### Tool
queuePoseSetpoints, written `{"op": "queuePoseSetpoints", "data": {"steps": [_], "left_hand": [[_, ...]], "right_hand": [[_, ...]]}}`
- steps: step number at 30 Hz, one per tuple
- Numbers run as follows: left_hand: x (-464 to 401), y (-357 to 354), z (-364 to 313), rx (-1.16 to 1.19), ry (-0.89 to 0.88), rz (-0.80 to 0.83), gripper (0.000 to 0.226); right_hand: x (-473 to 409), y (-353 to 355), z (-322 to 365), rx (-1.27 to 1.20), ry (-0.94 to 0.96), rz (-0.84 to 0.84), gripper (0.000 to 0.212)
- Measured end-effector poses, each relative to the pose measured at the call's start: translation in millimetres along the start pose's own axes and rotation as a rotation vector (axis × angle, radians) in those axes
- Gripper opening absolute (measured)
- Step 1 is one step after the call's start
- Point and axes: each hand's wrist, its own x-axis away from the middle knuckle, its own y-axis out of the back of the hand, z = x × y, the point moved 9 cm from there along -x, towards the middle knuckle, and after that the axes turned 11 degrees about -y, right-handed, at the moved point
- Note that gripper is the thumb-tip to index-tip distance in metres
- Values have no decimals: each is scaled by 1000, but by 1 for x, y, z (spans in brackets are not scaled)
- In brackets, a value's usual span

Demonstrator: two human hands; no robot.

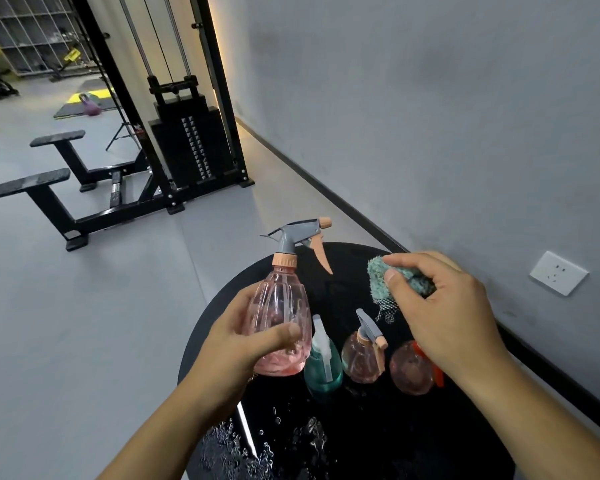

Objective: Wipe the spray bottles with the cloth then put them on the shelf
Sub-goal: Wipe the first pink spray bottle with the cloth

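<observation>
The clear pink ribbed spray bottle [280, 323], grey trigger on top, was held upright above the counter's [201, 358] left edge, the left hand [243, 344] curled round its lower body. To its right, the right hand [440, 303] pinched a fluffy teal cloth [381, 275], apart from it. Best to wrap the cloth around the ribs while turning the bottle. Three more bottles [362, 355] stood on the wet black top.

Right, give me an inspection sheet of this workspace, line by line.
Surface: round black table, water drops near its front edge.
Job's things: pink bottle held up; green bottle and two more pink bottles standing on the table; cloth.
Clutter: nothing seen.
Hands: left hand grips the raised bottle; right hand pinches the cloth.
Cables: gym machine cables only.
Surroundings: grey wall, wall socket, shelving far back.
</observation>
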Motion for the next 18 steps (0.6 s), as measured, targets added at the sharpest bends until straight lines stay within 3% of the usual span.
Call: {"op": "queuePoseSetpoints", "data": {"steps": [6, 10, 15, 18], "left_hand": [[1, 2, -2, 91, 49, -62, 74], [3, -2, 2, 137, 105, -60, 60], [9, -12, -2, 288, 171, -8, 74], [10, -14, -4, 272, 179, -15, 56]], "right_hand": [[0, 0, 0, -10, -2, 10, 17], [0, -2, 0, -5, -1, 20, 17], [2, -5, 0, -5, -2, 20, 16], [2, -6, 0, -9, -5, 19, 16]]}}
